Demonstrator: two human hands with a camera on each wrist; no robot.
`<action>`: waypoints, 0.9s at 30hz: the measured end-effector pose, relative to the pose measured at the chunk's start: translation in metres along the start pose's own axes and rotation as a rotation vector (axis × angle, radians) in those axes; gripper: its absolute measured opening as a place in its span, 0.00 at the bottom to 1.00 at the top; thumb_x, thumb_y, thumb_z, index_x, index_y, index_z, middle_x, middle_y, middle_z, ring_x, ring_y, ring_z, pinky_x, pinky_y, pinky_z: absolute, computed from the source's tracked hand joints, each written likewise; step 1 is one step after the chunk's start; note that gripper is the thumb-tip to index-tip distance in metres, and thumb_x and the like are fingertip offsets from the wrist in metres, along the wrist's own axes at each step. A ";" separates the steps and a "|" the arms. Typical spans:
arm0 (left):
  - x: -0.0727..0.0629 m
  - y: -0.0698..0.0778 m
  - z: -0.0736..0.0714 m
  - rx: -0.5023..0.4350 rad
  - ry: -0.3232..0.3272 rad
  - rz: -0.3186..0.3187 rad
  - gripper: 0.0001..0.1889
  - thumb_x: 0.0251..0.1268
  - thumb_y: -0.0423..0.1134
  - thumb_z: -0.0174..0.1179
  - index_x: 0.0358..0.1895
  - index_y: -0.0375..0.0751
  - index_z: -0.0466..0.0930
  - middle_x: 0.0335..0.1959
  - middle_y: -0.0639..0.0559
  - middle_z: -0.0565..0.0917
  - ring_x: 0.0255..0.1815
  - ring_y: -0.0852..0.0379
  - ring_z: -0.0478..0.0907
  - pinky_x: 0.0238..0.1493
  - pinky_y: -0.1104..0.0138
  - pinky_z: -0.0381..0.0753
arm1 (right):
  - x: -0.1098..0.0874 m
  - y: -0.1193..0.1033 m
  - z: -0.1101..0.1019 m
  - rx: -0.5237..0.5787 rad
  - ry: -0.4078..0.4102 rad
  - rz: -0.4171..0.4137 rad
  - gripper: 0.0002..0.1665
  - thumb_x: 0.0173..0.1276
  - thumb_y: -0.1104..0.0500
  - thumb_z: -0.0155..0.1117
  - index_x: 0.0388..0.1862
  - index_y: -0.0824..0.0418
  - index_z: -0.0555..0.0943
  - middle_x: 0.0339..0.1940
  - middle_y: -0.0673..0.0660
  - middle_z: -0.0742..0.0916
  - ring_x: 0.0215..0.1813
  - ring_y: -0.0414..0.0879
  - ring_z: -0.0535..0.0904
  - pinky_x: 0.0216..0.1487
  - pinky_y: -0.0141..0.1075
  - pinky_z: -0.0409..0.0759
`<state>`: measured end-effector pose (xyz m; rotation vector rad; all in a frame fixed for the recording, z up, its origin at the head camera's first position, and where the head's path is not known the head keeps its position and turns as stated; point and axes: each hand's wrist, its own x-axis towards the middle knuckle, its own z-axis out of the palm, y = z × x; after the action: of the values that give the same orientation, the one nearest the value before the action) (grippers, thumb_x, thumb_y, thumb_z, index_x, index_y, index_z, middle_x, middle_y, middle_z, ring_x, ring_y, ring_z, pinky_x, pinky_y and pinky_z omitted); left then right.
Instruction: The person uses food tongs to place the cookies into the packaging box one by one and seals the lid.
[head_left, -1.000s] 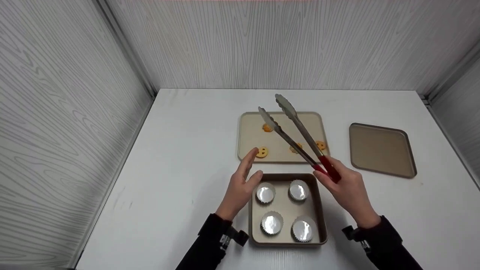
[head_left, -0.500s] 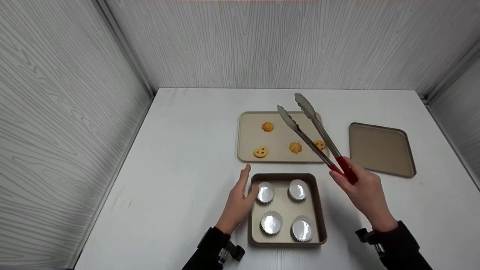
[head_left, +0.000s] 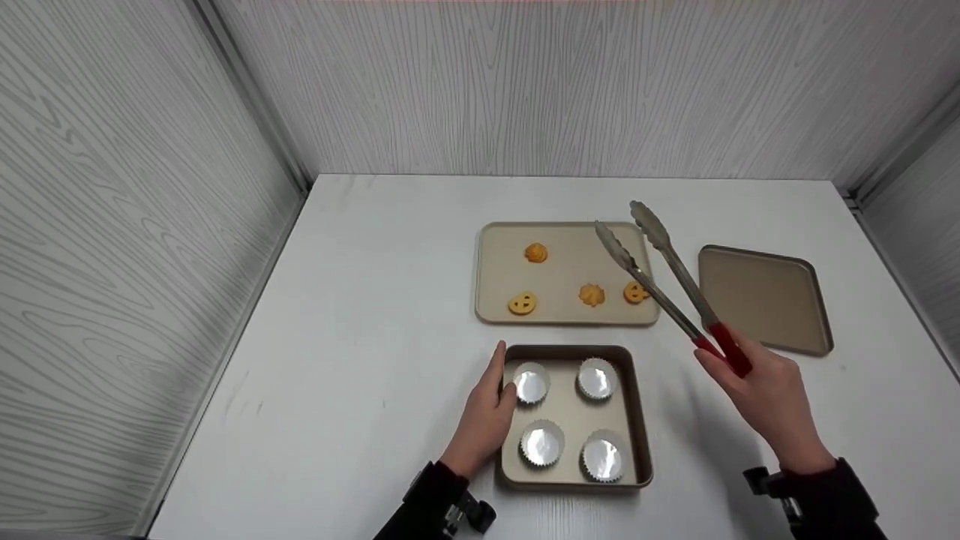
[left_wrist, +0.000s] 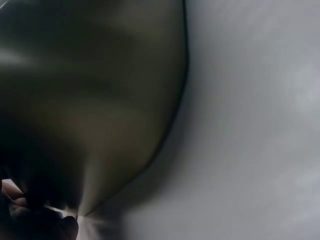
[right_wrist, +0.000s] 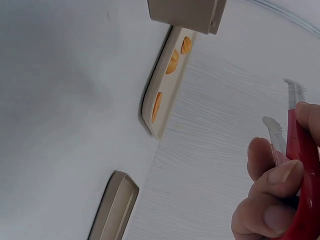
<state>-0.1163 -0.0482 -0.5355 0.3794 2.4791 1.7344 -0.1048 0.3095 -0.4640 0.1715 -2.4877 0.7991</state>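
Right grip (head_left: 769, 394): wrapped round red-handled tongs (head_left: 691, 289), tips apart, raised off surface (head_left: 375, 300) | Left grip (head_left: 481, 424): pinching left wall of square pan (head_left: 570, 409), four cups (head_left: 541, 444) inside | Cookies (head_left: 592, 295): on flat tray (head_left: 570, 240) beyond pan | Advisable: light, level hold to avoid jolting cups, tongs clear of pan

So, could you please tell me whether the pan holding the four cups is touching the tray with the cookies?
Apart: the head view shows a strip of white tabletop between the pan and the cookie tray.
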 end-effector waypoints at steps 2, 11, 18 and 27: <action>0.002 0.000 0.000 0.004 0.012 0.006 0.33 0.80 0.31 0.42 0.82 0.31 0.44 0.83 0.39 0.52 0.83 0.46 0.48 0.81 0.52 0.52 | -0.001 0.004 -0.002 -0.010 -0.022 0.017 0.27 0.58 0.62 0.80 0.56 0.68 0.84 0.29 0.63 0.87 0.25 0.49 0.74 0.25 0.25 0.66; 0.010 0.002 -0.001 -0.002 0.029 -0.029 0.31 0.81 0.32 0.42 0.82 0.31 0.46 0.83 0.40 0.54 0.83 0.45 0.50 0.81 0.52 0.53 | -0.007 0.020 -0.012 -0.070 -0.154 0.076 0.27 0.63 0.57 0.77 0.58 0.67 0.83 0.29 0.65 0.87 0.27 0.52 0.75 0.23 0.34 0.70; 0.016 0.007 0.001 -0.085 0.074 -0.111 0.30 0.82 0.33 0.42 0.82 0.34 0.48 0.83 0.42 0.55 0.83 0.46 0.50 0.81 0.53 0.52 | -0.011 0.028 -0.014 -0.113 -0.252 0.098 0.30 0.65 0.51 0.76 0.60 0.67 0.82 0.25 0.58 0.84 0.26 0.48 0.71 0.23 0.33 0.66; 0.023 0.012 0.007 -0.097 0.121 -0.135 0.28 0.84 0.33 0.40 0.82 0.34 0.50 0.82 0.41 0.55 0.83 0.45 0.50 0.81 0.52 0.50 | -0.012 0.030 -0.002 -0.122 -0.342 0.082 0.28 0.65 0.52 0.76 0.58 0.67 0.83 0.26 0.57 0.86 0.26 0.47 0.73 0.25 0.36 0.68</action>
<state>-0.1353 -0.0325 -0.5255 0.0992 2.4236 1.8648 -0.1018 0.3345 -0.4838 0.1766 -2.8736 0.6948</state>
